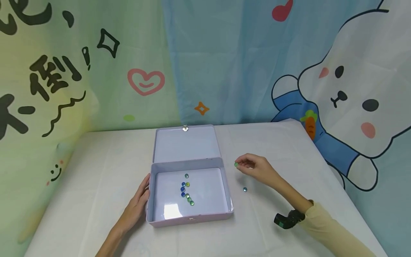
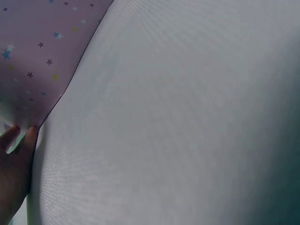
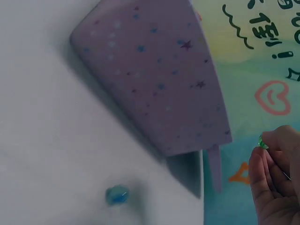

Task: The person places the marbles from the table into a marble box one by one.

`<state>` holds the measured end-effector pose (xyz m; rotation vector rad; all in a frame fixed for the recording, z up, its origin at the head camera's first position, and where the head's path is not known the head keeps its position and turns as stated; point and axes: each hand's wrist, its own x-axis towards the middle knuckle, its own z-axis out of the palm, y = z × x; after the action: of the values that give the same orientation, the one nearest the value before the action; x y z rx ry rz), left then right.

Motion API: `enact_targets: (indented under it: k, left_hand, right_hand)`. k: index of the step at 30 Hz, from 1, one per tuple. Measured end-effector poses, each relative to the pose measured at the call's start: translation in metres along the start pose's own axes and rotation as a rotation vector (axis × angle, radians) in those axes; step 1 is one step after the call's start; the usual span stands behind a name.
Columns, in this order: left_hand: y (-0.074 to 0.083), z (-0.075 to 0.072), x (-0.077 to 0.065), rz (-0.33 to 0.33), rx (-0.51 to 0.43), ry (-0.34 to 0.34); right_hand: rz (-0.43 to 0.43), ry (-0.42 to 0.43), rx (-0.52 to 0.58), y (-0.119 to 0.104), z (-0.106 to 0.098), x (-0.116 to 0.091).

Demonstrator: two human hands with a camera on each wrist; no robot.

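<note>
My right hand (image 1: 255, 167) pinches a green glass marble (image 1: 236, 164) between thumb and fingertips, raised to the right of an open hinged box (image 1: 212, 217). In the right wrist view the green marble (image 3: 263, 142) shows at the fingertips. On the cloth below that hand lies a single blue-teal marble (image 1: 245, 189). Inside the box several blue, green and yellowish marbles (image 1: 183, 194) form an uneven line. My left hand (image 1: 136, 205) rests against the box's left side, its fingers fairly straight. The left wrist view shows its fingers (image 2: 29, 140) touching the pink, star-printed wall (image 2: 47, 51).
The box lid (image 1: 186, 144) lies back toward the curtain, with a metal clasp (image 1: 185, 128) at its far edge. A white cloth (image 1: 106, 171) covers the table. Behind it hangs a printed curtain (image 1: 212, 64) with a cartoon animal at right.
</note>
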<state>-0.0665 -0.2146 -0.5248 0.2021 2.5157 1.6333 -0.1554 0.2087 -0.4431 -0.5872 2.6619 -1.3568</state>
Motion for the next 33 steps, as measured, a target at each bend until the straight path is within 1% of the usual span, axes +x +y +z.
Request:
enact_targets:
  k: [2,3,8,14,22,25,28,31,33]
  left_hand:
    - [0.000,0.000,0.000,0.005,-0.005,-0.001]
    - [0.000,-0.001,0.000,0.006,-0.008,-0.002]
    - [0.001,-0.001,0.000,0.010,-0.011,0.000]
    - [0.001,-0.001,0.001,0.002,0.003,0.003]
    - [0.001,0.000,0.000,0.007,0.018,0.015]
    - [0.002,0.000,0.000,0.001,0.017,0.018]
    - [0.002,0.000,-0.001,-0.010,0.012,0.013]
    - [0.003,0.001,-0.001,-0.021,0.007,0.009]
    - [0.003,0.001,-0.001,-0.026,0.001,0.006]
  right_hand:
    - [-0.021,-0.013,0.010,-0.007,0.002,0.007]
    - [-0.037,-0.020,0.013,-0.007,0.004,0.012]
    - [-0.131,-0.082,0.015,-0.030,0.015,0.032]
    - [-0.226,-0.192,0.008,-0.055,0.038,0.053]
    - [-0.336,-0.316,-0.007,-0.080,0.067,0.080]
    - [-0.354,-0.376,-0.017,-0.089,0.079,0.088]
    - [-0.352,-0.449,-0.026,-0.096,0.092,0.094]
    - [-0.358,-0.532,-0.077,-0.100,0.107,0.100]
    - [-0.354,-0.592,-0.136,-0.100,0.118,0.104]
